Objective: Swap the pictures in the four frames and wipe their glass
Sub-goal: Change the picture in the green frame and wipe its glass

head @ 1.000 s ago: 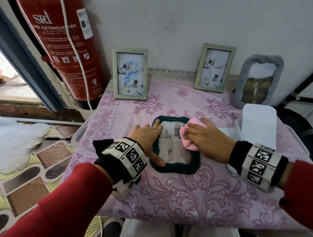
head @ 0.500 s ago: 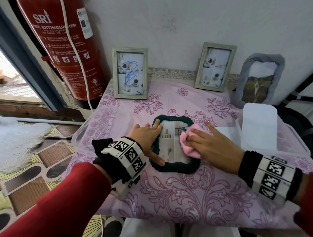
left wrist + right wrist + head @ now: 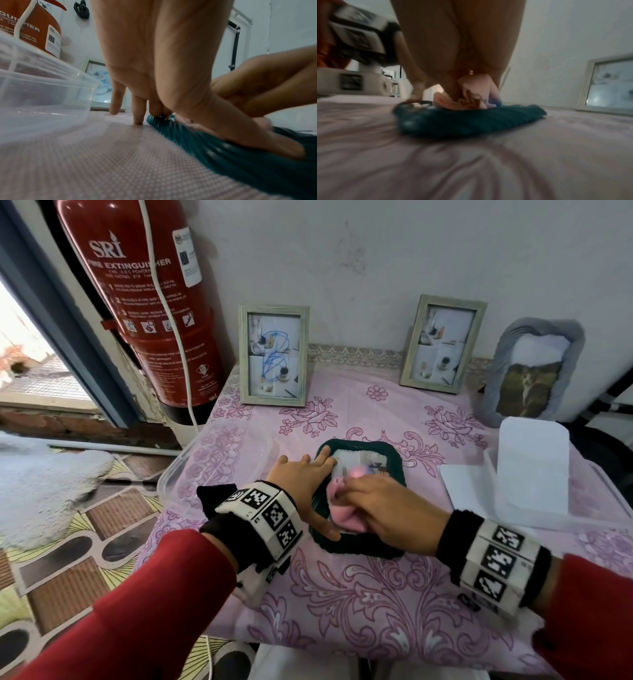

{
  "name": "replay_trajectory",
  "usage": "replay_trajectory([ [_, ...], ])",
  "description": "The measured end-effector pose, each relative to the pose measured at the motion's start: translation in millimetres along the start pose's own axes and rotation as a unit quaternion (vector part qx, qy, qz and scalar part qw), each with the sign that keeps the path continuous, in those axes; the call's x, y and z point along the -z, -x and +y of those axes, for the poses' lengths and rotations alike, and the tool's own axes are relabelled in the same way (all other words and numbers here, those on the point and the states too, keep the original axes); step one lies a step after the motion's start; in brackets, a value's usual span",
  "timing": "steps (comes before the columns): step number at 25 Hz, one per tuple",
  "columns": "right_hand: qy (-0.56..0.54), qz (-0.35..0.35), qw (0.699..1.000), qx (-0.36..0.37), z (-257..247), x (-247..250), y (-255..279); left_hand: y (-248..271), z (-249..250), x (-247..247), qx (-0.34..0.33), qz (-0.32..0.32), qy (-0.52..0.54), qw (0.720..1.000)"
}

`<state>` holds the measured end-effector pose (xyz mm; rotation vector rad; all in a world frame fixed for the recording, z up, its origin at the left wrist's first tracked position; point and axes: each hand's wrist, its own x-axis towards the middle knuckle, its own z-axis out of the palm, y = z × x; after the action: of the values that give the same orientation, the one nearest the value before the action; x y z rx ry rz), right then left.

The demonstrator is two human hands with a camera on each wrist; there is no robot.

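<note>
1. Standing in the right tub (image 3: pixel 490 484) is a white lid (image 3: pixel 532 467).
2. Straight fingers of the left hand (image 3: pixel 301 477) pin the teal knitted frame (image 3: pixel 363 546) flat on the worktop (image 3: pixel 359 594).
3. Flat fingers of the right hand (image 3: pixel 387 508) press a pink cloth (image 3: pixel 346 515) onto its partly hidden glass (image 3: pixel 356 460).

Likely a home room: floral tablecloth (image 3: pixel 376 594), patterned floor (image 3: pixel 68 559), fluffy rug (image 3: pixel 41 484).

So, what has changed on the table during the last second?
The right grip, pressing the crumpled pink cloth, slid across the glass of the dark green ribbed frame toward the person and leftward. The left grip stays pressing the frame's left edge; nothing else moved.
</note>
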<state>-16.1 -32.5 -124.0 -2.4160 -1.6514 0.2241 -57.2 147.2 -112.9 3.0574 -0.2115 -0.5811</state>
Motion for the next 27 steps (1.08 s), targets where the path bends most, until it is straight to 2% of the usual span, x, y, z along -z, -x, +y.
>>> replay_trajectory([
  [2, 0.030, 0.018, 0.999, 0.027, -6, -3, 22, 0, 0, 0, -0.001, -0.007, -0.003, 1.000],
  [6, 0.180, 0.011, 0.982, 0.048, 2, 8, 47, 0, -1, 2, -0.003, -0.018, -0.004, 1.000],
  [12, 0.316, -0.036, 0.948, 0.018, 24, 26, 43, 0, -1, -1, -0.004, -0.019, 0.008, 1.000],
  [16, 0.355, -0.089, 0.930, -0.023, 31, 30, 23, -3, -1, 0, -0.001, -0.019, 0.005, 1.000],
  [18, 0.313, -0.120, 0.941, -0.047, 39, 28, 10, -3, -1, 0, 0.000, -0.020, 0.003, 1.000],
  [21, 0.145, -0.075, 0.979, -0.118, 44, 33, -2, -2, 0, 0, 0.001, -0.020, 0.004, 1.000],
  [23, 0.047, -0.067, 0.984, -0.157, 44, 30, -2, -2, 0, 0, 0.000, -0.023, 0.011, 1.000],
  [27, -0.066, 0.009, 0.981, -0.185, 37, 23, 4, -2, -1, 2, 0.000, -0.026, 0.021, 0.999],
])
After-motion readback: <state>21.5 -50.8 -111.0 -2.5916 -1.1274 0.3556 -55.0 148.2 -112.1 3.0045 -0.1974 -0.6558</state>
